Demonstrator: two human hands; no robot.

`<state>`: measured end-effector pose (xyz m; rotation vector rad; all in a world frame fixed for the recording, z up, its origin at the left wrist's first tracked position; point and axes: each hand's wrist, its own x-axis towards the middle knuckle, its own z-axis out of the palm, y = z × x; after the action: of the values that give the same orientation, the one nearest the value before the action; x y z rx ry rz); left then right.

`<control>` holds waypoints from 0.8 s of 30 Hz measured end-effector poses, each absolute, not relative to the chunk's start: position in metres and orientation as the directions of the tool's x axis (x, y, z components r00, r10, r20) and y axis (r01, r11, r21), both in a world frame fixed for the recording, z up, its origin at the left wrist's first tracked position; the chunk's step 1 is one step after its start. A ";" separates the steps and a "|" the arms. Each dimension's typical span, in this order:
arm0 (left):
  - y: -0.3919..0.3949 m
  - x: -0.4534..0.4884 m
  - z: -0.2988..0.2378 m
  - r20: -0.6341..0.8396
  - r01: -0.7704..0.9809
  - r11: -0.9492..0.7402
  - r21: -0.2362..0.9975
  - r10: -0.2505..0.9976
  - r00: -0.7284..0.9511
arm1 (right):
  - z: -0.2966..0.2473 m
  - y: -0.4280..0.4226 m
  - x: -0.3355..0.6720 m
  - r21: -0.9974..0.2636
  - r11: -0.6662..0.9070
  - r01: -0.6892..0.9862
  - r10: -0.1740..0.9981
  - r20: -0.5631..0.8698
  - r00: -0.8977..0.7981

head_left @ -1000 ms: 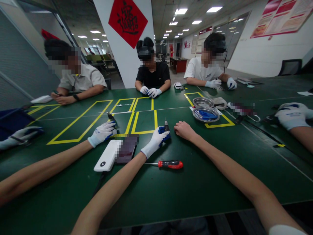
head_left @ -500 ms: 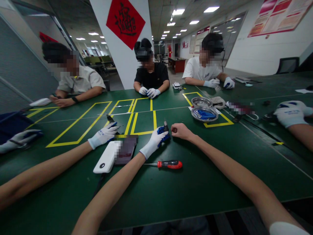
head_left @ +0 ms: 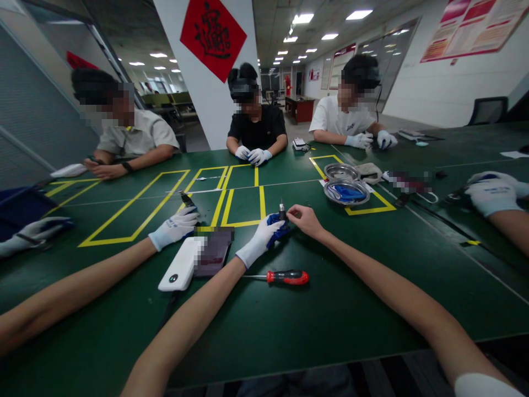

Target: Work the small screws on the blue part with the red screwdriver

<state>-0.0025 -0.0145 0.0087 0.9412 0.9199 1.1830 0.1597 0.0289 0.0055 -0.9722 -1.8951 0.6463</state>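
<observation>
Tool tip-up in the gloved left hand, bare right hand at its side

And here it is: the left hand curls snugly round the tool's dark lower part, its thin metal tip standing clear above the fingers. Close in from the right comes the right hand, thumb and forefinger drawn nearly together beside the tool's shaft; whether they touch it, or pinch something tiny, I can't tell.

Room to work? Just beyond the left hand runs the yellow tape, with bare green table inside its lines. On the near side of that hand lies the driver, red-and-black handle pointing right, shaft reaching left towards the forearm. Nearer the body, open table stretches from the driver down to the front edge, well apart from both hands.

Left of the left hand it gets tight: a dark slab sits near the wrist, a white slab right against it, and past those a co-worker's gloved hand grips a similar dark tool. Beyond the right hand, off to its right, the near dish holds something blue; clear green lies between.
</observation>
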 end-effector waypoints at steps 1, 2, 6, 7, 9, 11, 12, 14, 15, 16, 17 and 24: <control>-0.014 -0.002 0.008 -0.081 -0.337 0.124 0.933 0.987 0.141 | 0.006 0.028 0.160 -0.716 0.580 0.389 0.814 0.485 -0.320; -0.013 -0.002 0.006 -0.073 -0.349 0.118 0.930 0.988 0.139 | 0.006 0.027 0.160 -0.690 0.598 0.407 0.801 0.497 -0.335; -0.012 -0.003 0.002 -0.027 -0.375 0.080 0.924 0.989 0.144 | 0.008 0.024 0.161 -0.575 0.668 0.472 0.743 0.542 -0.392; -0.012 -0.003 0.001 -0.025 -0.371 0.077 0.926 0.990 0.141 | 0.009 0.023 0.161 -0.544 0.683 0.487 0.729 0.551 -0.406; -0.011 -0.004 0.000 -0.037 -0.353 0.083 0.932 0.990 0.136 | 0.010 0.020 0.162 -0.489 0.704 0.515 0.706 0.560 -0.433; -0.011 -0.005 0.000 -0.047 -0.335 0.090 0.938 0.990 0.135 | 0.011 0.019 0.162 -0.442 0.724 0.530 0.684 0.561 -0.467; -0.011 -0.005 0.000 -0.048 -0.328 0.090 0.940 0.990 0.135 | 0.012 0.019 0.162 -0.420 0.734 0.534 0.673 0.560 -0.484; -0.010 -0.005 0.000 -0.047 -0.315 0.086 0.945 0.990 0.129 | 0.013 0.019 0.162 -0.391 0.745 0.540 0.658 0.562 -0.501; -0.009 -0.006 0.000 -0.048 -0.307 0.085 0.948 0.991 0.124 | 0.013 0.020 0.163 -0.384 0.746 0.544 0.656 0.563 -0.503; -0.009 -0.006 0.000 -0.049 -0.297 0.082 0.951 0.992 0.119 | 0.013 0.020 0.163 -0.380 0.747 0.546 0.655 0.564 -0.503; -0.009 -0.006 -0.001 -0.048 -0.285 0.079 0.955 0.992 0.114 | 0.013 0.021 0.164 -0.377 0.748 0.546 0.653 0.565 -0.504; -0.006 -0.007 -0.006 -0.008 -0.288 0.040 0.957 0.994 0.112 | 0.004 0.020 0.165 -0.316 0.785 0.532 0.599 0.605 -0.525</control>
<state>-0.0071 -0.0061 -0.0062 1.0244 0.9252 1.2361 0.1650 0.0201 0.0037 -0.8345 -2.2440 0.1176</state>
